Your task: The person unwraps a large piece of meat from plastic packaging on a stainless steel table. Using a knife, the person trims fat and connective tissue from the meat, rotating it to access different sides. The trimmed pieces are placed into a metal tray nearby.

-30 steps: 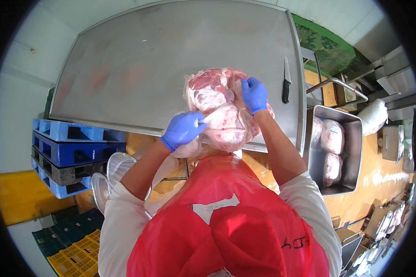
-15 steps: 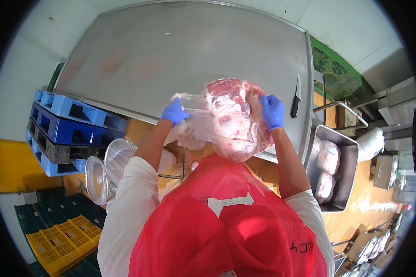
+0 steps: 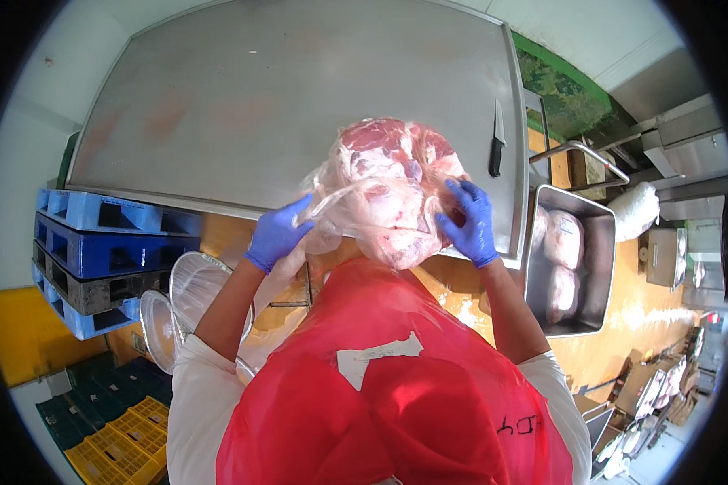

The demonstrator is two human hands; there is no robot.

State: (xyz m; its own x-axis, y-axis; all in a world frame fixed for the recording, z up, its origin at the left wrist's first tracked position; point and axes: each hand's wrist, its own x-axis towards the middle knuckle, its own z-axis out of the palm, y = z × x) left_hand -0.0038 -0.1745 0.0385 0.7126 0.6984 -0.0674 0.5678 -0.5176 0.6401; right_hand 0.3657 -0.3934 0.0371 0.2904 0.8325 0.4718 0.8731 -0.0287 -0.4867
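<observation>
A large raw piece of meat (image 3: 388,186) rests at the near edge of the metal table, pale fat and red muscle showing. Clear plastic bag film (image 3: 325,202) clings to its left and lower sides, and its upper part looks bare. At the left of the meat, my blue-gloved left hand (image 3: 277,236) pinches a gathered fold of that film. My right hand (image 3: 471,226), also blue-gloved, lies against the meat's right side with its fingers apart. Film around those fingertips is hard to make out.
A knife (image 3: 497,139) with a black handle lies on the table (image 3: 243,105) near its right edge. To the right, a steel tub (image 3: 592,267) holds wrapped meat pieces. Blue and black pallets (image 3: 109,242) and a round, clear-lined container (image 3: 210,279) stand at the left.
My left hand has moved down and left, still on the film. My right hand has opened from a pinch to spread fingers. The view has shifted slightly.
</observation>
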